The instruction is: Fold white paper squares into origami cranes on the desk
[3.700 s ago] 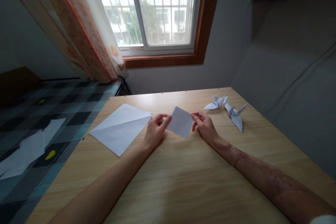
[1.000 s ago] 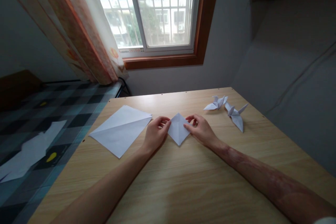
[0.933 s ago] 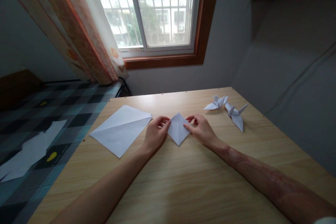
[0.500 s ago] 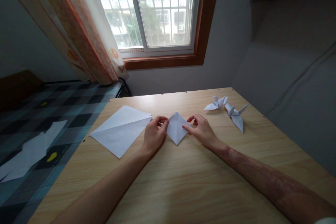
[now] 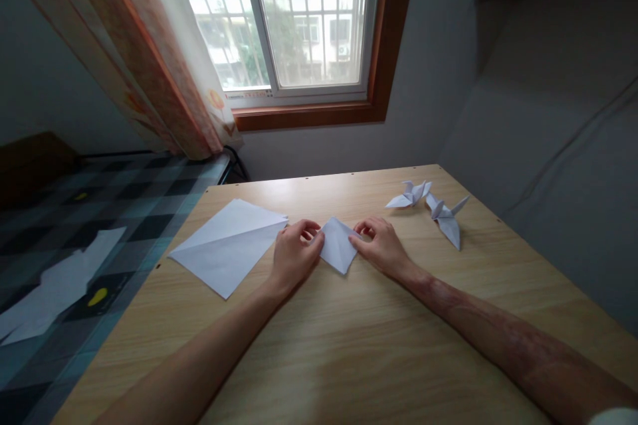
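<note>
A small folded white paper (image 5: 339, 247), diamond-shaped with creases, is held between my two hands just above or on the wooden table (image 5: 319, 345); I cannot tell if it touches the top. My left hand (image 5: 298, 249) pinches its left corner between thumb and curled fingers. At the opposite corner, my right hand (image 5: 379, 243) grips the paper with its thumb in front and fingers behind. Left of my left hand lies a larger white paper sheet (image 5: 232, 246) with a diagonal crease. Two folded paper cranes, one farther back (image 5: 409, 195) and one nearer (image 5: 445, 214), rest beyond my right hand.
White paper scraps (image 5: 64, 285) lie on a checked bed cover (image 5: 144, 192) to the left. Behind the table are a barred window (image 5: 309, 20) and an orange patterned curtain (image 5: 164, 66). A wall with a hanging cable (image 5: 563, 153) bounds the right side.
The small paper has tilted, its lower tip shifting right and its top slightly left. My left thumb has moved right over its corner, and my right thumb now sits nearer the right corner.
</note>
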`<control>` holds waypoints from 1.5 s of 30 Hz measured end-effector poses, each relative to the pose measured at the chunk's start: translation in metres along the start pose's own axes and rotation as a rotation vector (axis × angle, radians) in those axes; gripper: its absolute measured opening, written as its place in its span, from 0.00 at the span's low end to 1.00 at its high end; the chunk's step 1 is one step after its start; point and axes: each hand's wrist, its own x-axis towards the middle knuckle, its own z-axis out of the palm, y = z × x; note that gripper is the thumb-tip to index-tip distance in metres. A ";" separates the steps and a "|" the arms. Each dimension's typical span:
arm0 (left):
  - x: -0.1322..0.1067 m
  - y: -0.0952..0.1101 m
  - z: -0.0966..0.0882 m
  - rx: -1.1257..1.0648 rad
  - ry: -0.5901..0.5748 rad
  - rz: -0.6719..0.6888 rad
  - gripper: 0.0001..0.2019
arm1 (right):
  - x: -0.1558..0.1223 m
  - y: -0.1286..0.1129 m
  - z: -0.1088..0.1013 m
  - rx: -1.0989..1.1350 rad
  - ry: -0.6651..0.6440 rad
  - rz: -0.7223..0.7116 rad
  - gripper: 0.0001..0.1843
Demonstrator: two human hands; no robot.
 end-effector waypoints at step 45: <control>0.002 -0.008 -0.005 0.426 -0.217 0.392 0.16 | -0.012 -0.009 -0.009 -0.193 -0.346 -0.520 0.22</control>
